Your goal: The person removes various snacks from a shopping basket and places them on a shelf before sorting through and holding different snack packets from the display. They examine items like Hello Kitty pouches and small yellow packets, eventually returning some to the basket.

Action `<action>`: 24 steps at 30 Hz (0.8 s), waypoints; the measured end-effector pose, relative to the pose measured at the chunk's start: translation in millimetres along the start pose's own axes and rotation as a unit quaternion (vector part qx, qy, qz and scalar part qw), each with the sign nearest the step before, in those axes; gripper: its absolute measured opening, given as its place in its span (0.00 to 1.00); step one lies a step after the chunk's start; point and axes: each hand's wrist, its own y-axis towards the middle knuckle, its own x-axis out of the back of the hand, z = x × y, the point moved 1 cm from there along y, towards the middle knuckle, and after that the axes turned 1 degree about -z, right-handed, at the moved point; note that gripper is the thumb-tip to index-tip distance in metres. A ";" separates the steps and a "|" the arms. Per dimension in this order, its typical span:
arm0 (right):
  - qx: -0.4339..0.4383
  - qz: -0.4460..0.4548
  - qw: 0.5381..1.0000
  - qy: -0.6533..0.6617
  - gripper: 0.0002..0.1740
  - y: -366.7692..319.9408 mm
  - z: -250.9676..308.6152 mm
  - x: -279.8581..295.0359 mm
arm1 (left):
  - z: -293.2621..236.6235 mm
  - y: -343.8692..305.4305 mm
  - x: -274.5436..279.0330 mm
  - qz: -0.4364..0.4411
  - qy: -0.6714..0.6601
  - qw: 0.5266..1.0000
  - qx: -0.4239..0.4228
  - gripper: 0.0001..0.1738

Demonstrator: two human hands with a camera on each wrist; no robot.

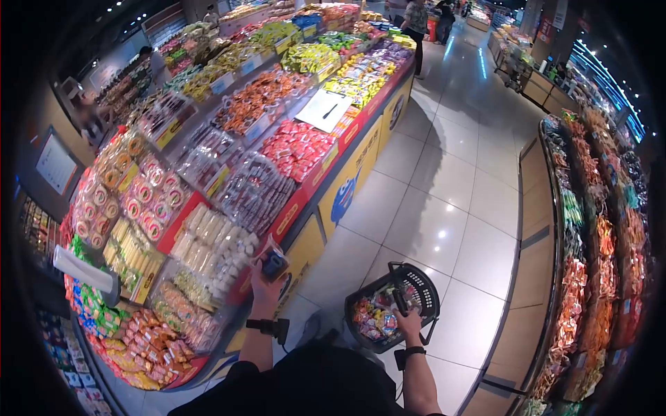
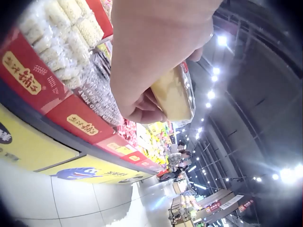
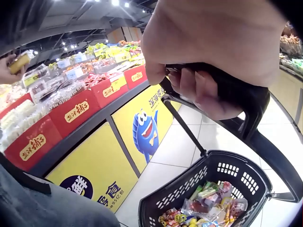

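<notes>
Head view: left grip (image 1: 266, 283) clamps a packet (image 1: 274, 265), lifted clear of the counter (image 1: 290, 216) stock; right grip (image 1: 409, 324) carries the basket (image 1: 424, 290) beside the leg. Left wrist: fingers (image 2: 142, 111) pinch the packet (image 2: 173, 94) upright. Right wrist: fingers (image 3: 199, 90) curl round the handle (image 3: 239, 94), so the basket (image 3: 189, 194) hangs level.

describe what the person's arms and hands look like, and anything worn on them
The left hand and right hand are bare, without gloves, and the forearms are uncovered. A dark sleeve covers the left upper arm. Each wrist has a black strap: the left strap carries a small black camera block, the right strap looks like a plainer band.
</notes>
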 end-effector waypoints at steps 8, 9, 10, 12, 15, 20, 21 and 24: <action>0.032 -0.004 0.994 -0.109 0.28 70.2 -7.5 10.3 | 27.2 101.1 -48.1 0.052 0.061 0.996 0.026 0.13; 0.022 -0.003 0.994 -0.110 0.27 79.4 -2.6 13.4 | 29.3 112.8 -62.3 0.044 0.065 0.996 0.045 0.13; 0.007 -0.001 0.993 -0.116 0.27 72.7 5.9 23.0 | 29.8 123.7 -67.7 0.032 0.066 0.995 0.071 0.14; 0.003 0.005 0.993 -0.118 0.26 79.5 17.3 36.9 | 35.5 161.1 -63.5 0.048 0.051 0.994 0.078 0.16; 0.010 0.009 0.984 -0.177 0.23 103.0 25.7 43.1 | 41.3 208.7 -69.1 0.053 0.070 0.991 0.103 0.23; 0.062 0.056 0.977 -0.194 0.22 138.9 52.7 44.2 | 46.7 256.1 -71.3 0.089 0.069 0.988 0.104 0.20; 0.087 0.048 0.974 -0.202 0.21 146.2 64.9 46.4 | 50.1 259.9 -68.1 0.071 0.044 0.990 0.115 0.18; 0.129 0.029 0.971 -0.198 0.21 171.9 97.8 56.4 | 47.7 250.0 -74.8 0.056 0.069 0.984 0.152 0.12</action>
